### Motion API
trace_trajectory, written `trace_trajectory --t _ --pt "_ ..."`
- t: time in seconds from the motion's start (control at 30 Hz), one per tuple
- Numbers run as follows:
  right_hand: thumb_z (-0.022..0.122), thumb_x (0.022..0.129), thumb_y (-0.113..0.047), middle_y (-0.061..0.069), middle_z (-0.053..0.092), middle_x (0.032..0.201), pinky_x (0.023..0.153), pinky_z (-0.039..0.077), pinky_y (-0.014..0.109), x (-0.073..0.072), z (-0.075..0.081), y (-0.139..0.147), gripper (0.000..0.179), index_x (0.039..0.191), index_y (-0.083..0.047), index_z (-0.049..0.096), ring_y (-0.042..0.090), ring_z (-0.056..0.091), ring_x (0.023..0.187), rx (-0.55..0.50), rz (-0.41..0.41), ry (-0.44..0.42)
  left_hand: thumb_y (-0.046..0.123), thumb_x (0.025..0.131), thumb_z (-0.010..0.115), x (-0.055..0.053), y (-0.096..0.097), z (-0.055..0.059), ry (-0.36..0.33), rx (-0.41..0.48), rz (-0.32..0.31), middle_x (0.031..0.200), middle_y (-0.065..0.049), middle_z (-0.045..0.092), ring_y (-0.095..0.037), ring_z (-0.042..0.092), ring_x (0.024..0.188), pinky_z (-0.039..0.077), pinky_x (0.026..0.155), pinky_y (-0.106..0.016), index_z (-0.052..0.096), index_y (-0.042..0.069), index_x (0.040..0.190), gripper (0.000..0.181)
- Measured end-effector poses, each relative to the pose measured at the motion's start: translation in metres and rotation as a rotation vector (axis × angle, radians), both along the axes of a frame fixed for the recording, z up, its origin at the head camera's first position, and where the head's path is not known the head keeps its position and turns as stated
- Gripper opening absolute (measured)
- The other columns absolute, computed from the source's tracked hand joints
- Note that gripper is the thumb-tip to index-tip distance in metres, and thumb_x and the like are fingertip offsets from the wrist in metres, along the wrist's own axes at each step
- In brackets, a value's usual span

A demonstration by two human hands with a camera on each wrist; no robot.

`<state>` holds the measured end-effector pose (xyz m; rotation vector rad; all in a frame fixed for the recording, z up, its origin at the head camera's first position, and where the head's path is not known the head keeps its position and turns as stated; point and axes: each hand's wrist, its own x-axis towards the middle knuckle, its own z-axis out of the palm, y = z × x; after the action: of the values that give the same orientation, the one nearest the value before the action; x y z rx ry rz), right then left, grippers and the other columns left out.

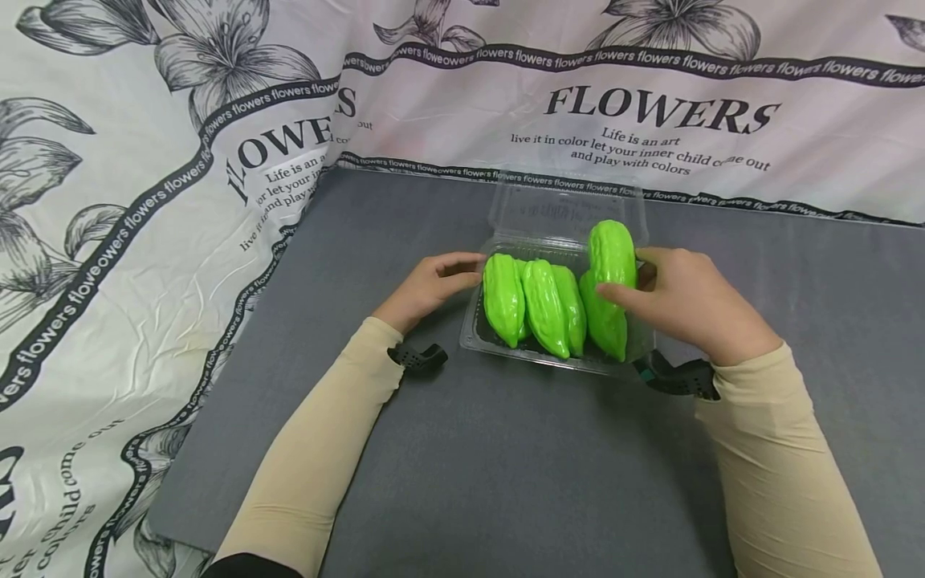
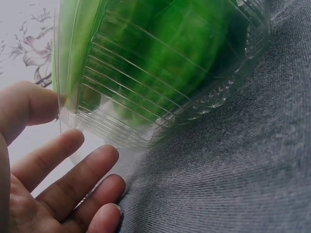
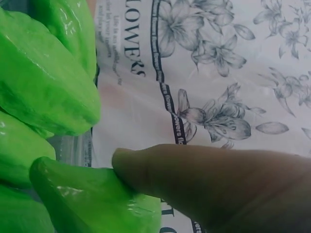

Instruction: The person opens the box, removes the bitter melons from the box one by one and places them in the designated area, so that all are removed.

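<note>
My right hand (image 1: 679,293) holds a glossy green, ridged gourd (image 1: 613,249), thumb on the near side and fingers behind. This gourd leans over the right end of a clear plastic box (image 1: 520,353). In the right wrist view my thumb (image 3: 160,167) lies against a green gourd (image 3: 97,194). Several similar gourds (image 1: 503,301) lie side by side in the box. My left hand (image 1: 429,285) is at the box's left end. Its thumb (image 2: 36,107) meets the rim in the left wrist view, while the other fingers (image 2: 82,182) spread loosely beside the ribbed wall.
The box's clear hinged lid (image 1: 567,209) stands open at the back. Beneath everything is a grey tabletop (image 1: 506,466). White flower-printed sheets (image 1: 448,112) hang behind and along the left. Each wrist wears a black strap (image 1: 419,359).
</note>
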<state>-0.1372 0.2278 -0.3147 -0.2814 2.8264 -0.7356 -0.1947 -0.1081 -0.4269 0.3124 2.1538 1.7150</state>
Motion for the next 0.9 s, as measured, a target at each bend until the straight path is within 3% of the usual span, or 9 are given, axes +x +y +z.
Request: trace_trajectory --t 0.13,0.43,0.9 --pt "0.068 0.098 -0.057 0.018 0.077 0.103 0.081 0.054 0.053 -0.001 0.001 0.004 0.063 0.122 0.001 0.068 0.032 0.071 0.096 -0.01 -0.029 0.012 0.029 0.102 0.071 0.0 0.0 0.0 -0.002 0.003 -0.003 0.15 -0.002 0.06 -0.02 0.051 0.142 0.042 0.118 -0.045 0.064 0.015 0.147 0.048" --pt "0.068 0.099 -0.054 0.026 0.075 0.107 0.078 0.056 0.053 -0.005 -0.001 0.014 0.068 0.129 0.007 0.065 0.038 0.072 0.096 -0.025 -0.074 0.079 0.03 0.102 0.071 -0.001 0.0 -0.001 -0.002 -0.004 0.001 0.151 -0.002 0.059 -0.021 0.051 0.142 0.042 0.117 -0.045 0.063 0.016 0.147 0.048" --pt "0.065 0.1 -0.052 0.03 0.074 0.111 0.067 0.049 0.037 -0.015 -0.008 0.029 0.065 0.129 0.007 0.065 0.04 0.072 0.096 -0.066 -0.165 0.151 0.029 0.101 0.071 -0.002 0.0 -0.001 0.005 -0.012 0.004 0.15 -0.003 0.06 -0.022 0.052 0.141 0.044 0.116 -0.046 0.064 0.015 0.147 0.048"
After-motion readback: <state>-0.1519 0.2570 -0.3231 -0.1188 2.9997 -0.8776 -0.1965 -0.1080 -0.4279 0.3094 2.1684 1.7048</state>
